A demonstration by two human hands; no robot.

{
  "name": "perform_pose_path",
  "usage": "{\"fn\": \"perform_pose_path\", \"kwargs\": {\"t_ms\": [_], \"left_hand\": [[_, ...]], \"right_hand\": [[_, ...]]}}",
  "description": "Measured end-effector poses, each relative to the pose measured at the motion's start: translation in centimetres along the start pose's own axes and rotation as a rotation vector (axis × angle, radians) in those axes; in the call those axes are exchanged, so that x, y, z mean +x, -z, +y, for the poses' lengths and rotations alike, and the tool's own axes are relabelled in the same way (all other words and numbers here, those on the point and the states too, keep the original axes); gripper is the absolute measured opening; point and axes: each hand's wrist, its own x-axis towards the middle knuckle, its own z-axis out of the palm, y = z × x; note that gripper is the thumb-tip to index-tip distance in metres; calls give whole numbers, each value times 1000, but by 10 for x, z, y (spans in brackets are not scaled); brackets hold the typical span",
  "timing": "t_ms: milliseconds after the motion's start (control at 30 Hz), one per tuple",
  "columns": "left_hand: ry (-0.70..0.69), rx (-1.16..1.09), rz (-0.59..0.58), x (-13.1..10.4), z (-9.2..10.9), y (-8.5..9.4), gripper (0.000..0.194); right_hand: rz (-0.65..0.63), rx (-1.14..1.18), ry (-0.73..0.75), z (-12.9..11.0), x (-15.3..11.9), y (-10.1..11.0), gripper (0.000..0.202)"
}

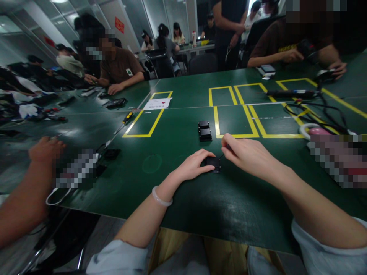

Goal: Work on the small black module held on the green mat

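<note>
On the green table, my left hand (pixel 197 165) grips a small black square part (pixel 213 164) by its edges, thumb on the near side and fingers on the far side. My right hand (pixel 239 149) is closed just right of it, pinching a thin dark tool whose tip points at the part's right edge. Most of that tool is hidden in my fingers, so I cannot tell its kind. Just beyond lies a black block-like part (pixel 204 131) with two raised sections and small light spots along its sides.
Yellow tape rectangles (pixel 236 136) mark the table. A yellow-and-black screwdriver (pixel 127 118) and a white paper (pixel 157 104) lie to the left. A co-worker's hand (pixel 46 149) is at far left. Cables (pixel 312 112) and a black pen-shaped tool (pixel 292 93) lie at right.
</note>
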Motion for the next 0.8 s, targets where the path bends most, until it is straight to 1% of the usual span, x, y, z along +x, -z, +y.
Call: {"fn": "perform_pose_path", "kwargs": {"t_ms": [133,300,400,600,667,800], "left_hand": [[5,3,-8,0,1,1,34],[2,2,-1,0,-1,-1,34],[6,2,5,0,-2,-1,34],[-2,3,-1,0,-1,-1,34],[-2,6,-5,0,-1,0,34],[-2,5,-1,0,-1,0,33]], "right_hand": [[-15,-53,-24,3,2,-4,22],[13,34,39,7,1,-7,15],[16,48,23,5,0,-4,12],[-12,-38,-19,2,1,-2,24],[-15,-49,-23,3,2,-4,22],[14,5,14,6,1,-6,16]]}}
